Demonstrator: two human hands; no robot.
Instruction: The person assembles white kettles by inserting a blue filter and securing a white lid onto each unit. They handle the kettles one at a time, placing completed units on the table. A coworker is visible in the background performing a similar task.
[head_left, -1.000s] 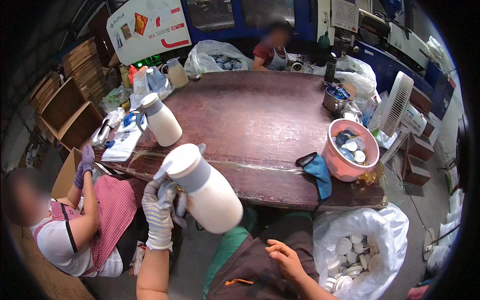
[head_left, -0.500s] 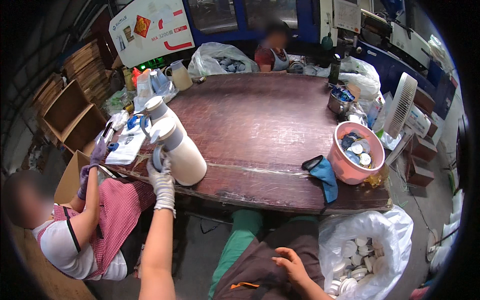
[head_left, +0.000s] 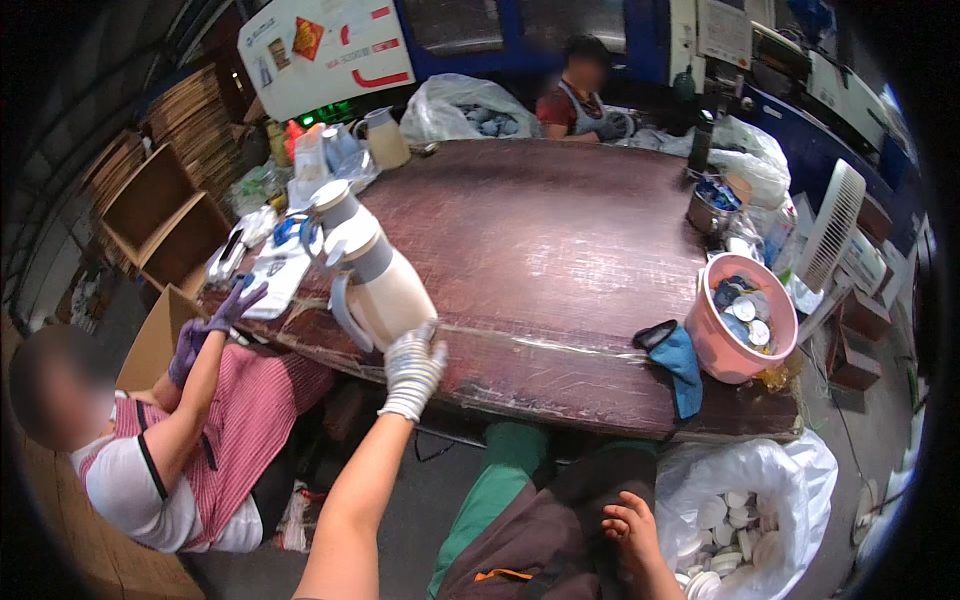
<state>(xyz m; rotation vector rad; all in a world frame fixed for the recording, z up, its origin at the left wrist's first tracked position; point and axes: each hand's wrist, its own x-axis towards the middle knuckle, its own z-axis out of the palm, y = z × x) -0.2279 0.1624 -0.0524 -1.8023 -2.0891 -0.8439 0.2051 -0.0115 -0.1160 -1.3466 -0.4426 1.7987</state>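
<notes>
My left hand (head_left: 414, 372), in a striped knit glove, lies against the lower side of a cream jug (head_left: 392, 298) near the table's front edge. Its fingers are stretched along the jug's base, not wrapped round it. The jug has a grey collar, a white lid and a grey-blue handle (head_left: 346, 312) that points toward the near edge. A second similar jug (head_left: 334, 203) stands just behind it, mostly covered by the first. Over my lap hovers my bare right hand (head_left: 630, 528), its fingers loosely bent and apart, with nothing in them.
On the right of the table (head_left: 560, 230) are a pink bucket (head_left: 735, 345) of discs and a blue cloth (head_left: 676, 365). A white sack (head_left: 800, 480) of pale round parts stands below. A co-worker in purple gloves (head_left: 232, 305) sits at left; another person (head_left: 572, 105) is at the far side.
My left hand has left the jug's handle and moved right to its base. The handle has swung toward the near edge. My right hand has shifted slightly, and the whole view has turned.
</notes>
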